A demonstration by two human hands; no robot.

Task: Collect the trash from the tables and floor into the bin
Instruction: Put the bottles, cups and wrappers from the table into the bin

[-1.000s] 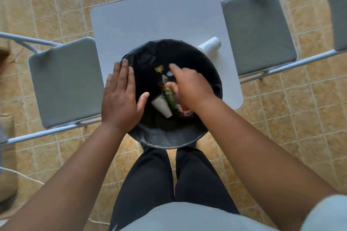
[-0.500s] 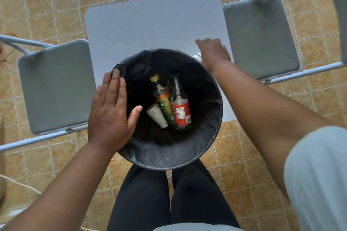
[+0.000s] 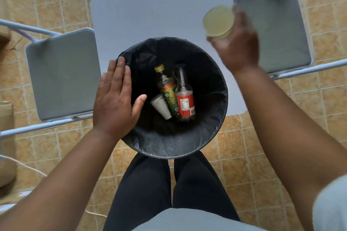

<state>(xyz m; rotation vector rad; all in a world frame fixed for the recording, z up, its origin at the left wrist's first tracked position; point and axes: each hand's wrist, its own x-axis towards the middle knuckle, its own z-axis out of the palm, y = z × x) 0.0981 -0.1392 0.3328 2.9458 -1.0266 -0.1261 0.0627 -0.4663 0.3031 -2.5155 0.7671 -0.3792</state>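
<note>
A round bin with a black liner stands on the floor against the near edge of a white square table. Inside it lie a green-and-orange labelled bottle, a red-labelled clear bottle and a white paper cup. My left hand rests flat on the bin's left rim, fingers together, thumb over the opening. My right hand is raised above the table's right edge, beyond the bin's right rim, gripping a blurred paper cup whose pale yellowish open mouth faces me.
Two grey folding chairs flank the table, one on the left and one on the right. The floor is tan tile. My legs in dark trousers stand just behind the bin. A thin cord runs along the floor at lower left.
My right hand left the bin, reached the white cup on the table's right edge, and now holds it lifted. The left hand stayed on the rim.
</note>
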